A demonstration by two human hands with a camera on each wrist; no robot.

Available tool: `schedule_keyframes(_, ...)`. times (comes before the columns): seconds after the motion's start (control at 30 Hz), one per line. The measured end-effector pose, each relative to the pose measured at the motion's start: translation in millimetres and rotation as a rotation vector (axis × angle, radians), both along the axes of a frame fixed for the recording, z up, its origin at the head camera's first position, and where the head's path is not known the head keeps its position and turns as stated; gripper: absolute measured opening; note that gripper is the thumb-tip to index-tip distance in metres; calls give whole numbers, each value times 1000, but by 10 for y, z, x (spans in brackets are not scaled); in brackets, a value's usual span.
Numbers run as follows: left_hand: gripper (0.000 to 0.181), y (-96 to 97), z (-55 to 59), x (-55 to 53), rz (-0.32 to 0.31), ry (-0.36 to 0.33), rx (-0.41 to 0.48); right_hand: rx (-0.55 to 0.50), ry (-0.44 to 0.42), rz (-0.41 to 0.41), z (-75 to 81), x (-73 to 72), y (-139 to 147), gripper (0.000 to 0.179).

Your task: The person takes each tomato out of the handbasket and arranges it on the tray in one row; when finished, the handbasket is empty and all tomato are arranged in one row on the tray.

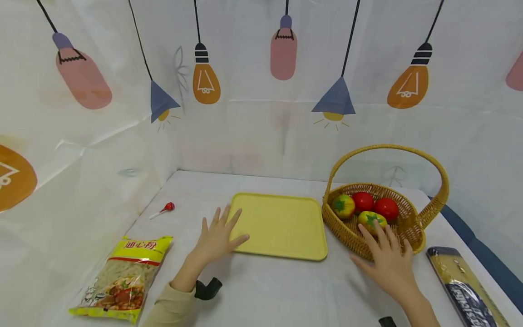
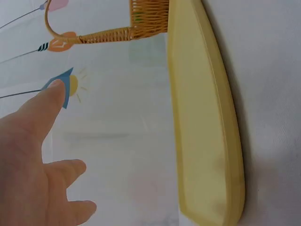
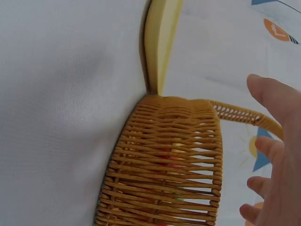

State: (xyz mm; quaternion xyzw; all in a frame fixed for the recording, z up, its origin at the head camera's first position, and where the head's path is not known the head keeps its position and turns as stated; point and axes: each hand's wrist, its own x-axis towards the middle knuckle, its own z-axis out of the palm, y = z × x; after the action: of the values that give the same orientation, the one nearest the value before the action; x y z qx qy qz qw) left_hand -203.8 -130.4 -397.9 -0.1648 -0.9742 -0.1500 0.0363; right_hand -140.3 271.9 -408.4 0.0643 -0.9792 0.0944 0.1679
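Note:
In the head view my left hand [image 1: 216, 238], fingers spread, is over the left edge of a yellow tray [image 1: 282, 227]. It holds nothing. My right hand [image 1: 388, 263] hangs with spread fingers over the near side of a wicker basket [image 1: 351, 238] and holds nothing either. Inside the basket lie two red tomatoes [image 1: 386, 208] and two yellow-green ones with green leaf tops [image 1: 343, 206]; the right fingertips partly overlap the nearer yellow-green one [image 1: 372, 220]. In the right wrist view the basket's woven side [image 3: 164, 165] stands beside the right hand [image 3: 277, 155].
A red lollipop [image 1: 168, 207] lies at the back left. Nearer on that side is a yellow-trimmed bag of pasta [image 1: 122, 281]. A gold and dark packet [image 1: 466, 286] lies right of the basket. A printed curtain [image 1: 253, 136] hangs behind the white table [image 1: 278, 295].

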Motion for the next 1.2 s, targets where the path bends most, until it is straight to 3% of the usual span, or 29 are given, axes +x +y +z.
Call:
schedule_keyframes(0.2, 75, -63, -70, -152, 53, 4, 131, -75, 6, -9, 5, -75, 38, 77)
schedule_keyframes(0.5, 70, -185, -215, -368, 109, -108, 366, -296, -106, -2, 67, -199, 210, 74)
schedule_keyframes(0.67, 68, -241, -290, -440, 110, -162, 451, -587, -260, 25, 166, -259, 313, 69)
schedule_keyframes(0.83, 66, -252, -357, -482, 123, -210, 497, -845, -381, -9, 243, -279, 410, 69)
schedule_keyframes(1.0, 65, -289, -434, -512, 174, -283, 596, -928, -381, -7, 271, -329, 469, 74)
schedule_keyframes(1.2, 58, -373, -526, -556, 250, -378, 736, -944, -374, 7, 312, -421, 495, 73)
